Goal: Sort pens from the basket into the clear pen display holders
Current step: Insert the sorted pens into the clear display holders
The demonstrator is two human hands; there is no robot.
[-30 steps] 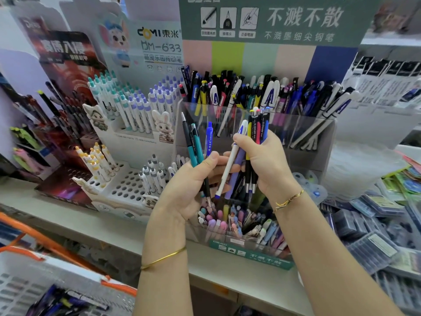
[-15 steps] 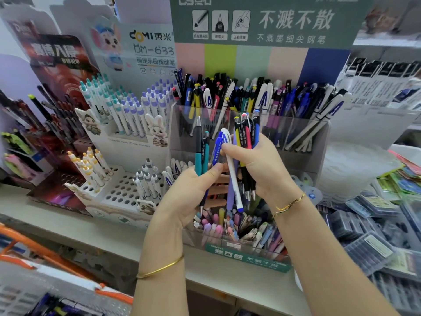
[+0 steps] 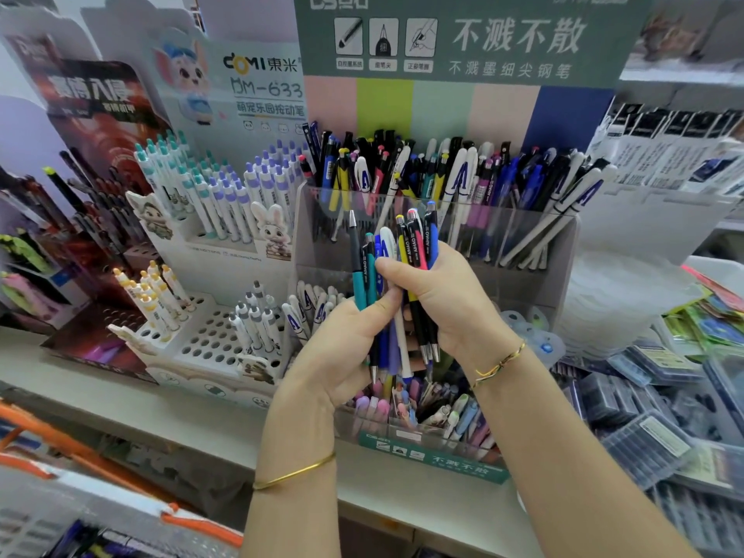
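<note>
Gathering close together now, the left hand (image 3: 346, 348) grips teal pens (image 3: 359, 275) and the right hand (image 3: 451, 304) grips dark pens (image 3: 414, 251), the white pen (image 3: 388, 241) drawn upright between. Held before the clear holder (image 3: 519, 219), they seem grouped for dropping in.

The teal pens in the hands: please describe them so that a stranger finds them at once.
Below the green sign, in front of the clear pen holder, a bundle of pens is held upright. The teal pens stand at the bundle's left edge, gripped by the left hand; their neighbours are blue, white, yellow and red.
</note>
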